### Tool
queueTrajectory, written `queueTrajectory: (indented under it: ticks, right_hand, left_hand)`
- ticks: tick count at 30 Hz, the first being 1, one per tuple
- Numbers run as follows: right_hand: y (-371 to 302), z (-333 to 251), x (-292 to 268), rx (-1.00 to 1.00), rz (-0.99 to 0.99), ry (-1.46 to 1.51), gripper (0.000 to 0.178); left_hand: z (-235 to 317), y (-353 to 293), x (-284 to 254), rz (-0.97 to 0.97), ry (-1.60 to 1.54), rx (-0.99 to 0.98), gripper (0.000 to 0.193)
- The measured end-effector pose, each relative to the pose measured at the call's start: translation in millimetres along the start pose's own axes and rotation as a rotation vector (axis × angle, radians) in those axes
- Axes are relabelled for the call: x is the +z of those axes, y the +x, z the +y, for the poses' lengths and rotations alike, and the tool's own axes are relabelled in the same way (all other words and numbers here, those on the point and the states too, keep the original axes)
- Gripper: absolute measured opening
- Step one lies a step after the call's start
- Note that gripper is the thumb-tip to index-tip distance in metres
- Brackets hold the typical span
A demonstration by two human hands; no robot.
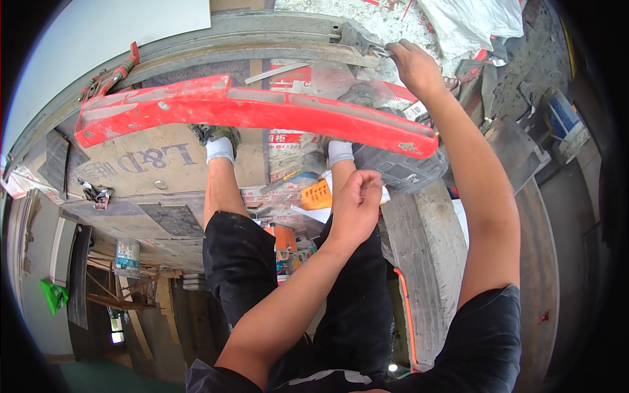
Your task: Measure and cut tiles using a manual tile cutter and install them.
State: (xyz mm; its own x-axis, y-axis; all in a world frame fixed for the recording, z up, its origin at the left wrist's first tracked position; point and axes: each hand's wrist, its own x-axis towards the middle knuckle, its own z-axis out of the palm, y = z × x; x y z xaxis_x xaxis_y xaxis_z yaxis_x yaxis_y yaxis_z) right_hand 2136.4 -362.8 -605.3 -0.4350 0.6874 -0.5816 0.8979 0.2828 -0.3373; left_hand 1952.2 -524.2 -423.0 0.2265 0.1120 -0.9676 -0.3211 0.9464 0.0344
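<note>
Two long metal rails run across the far side, with a red-handled carriage at their left, like a manual tile cutter. My right hand reaches to their right end, its fingers closed around a small metal fitting. Nearer to me, a long red bar, scuffed and dusty, lies across the view in front of my feet. My left hand hovers above my right leg with curled fingers; whatever they hold, if anything, is hidden. Beneath the bar's right end is a dark grey plastic case.
A yellow-orange package and an orange box lie between and beside my legs. Grey planks stand to the right, along with an orange hose. Buckets are at the right and left. Printed cardboard covers the floor.
</note>
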Motion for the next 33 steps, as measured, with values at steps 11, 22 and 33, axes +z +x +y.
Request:
queueTrajectory:
  ticks: [11, 22, 33]
  right_hand:
    - [4.3, -25.7, -24.4, -0.001, -0.028, -0.136, 0.017]
    - [-36.5, -46.4, -98.0, 0.126, -0.172, -0.283, 0.018]
    - [-2.2, -11.5, -8.0, -0.071, 0.095, 0.011, 0.020]
  left_hand:
    - [-6.3, -3.8, -3.3, 0.010, 0.015, 0.115, 0.023]
    - [1.3, -5.9, -3.3, 0.012, -0.008, 0.183, 0.021]
    - [-1.8, -7.1, -7.8, -0.007, -0.012, 0.134, 0.023]
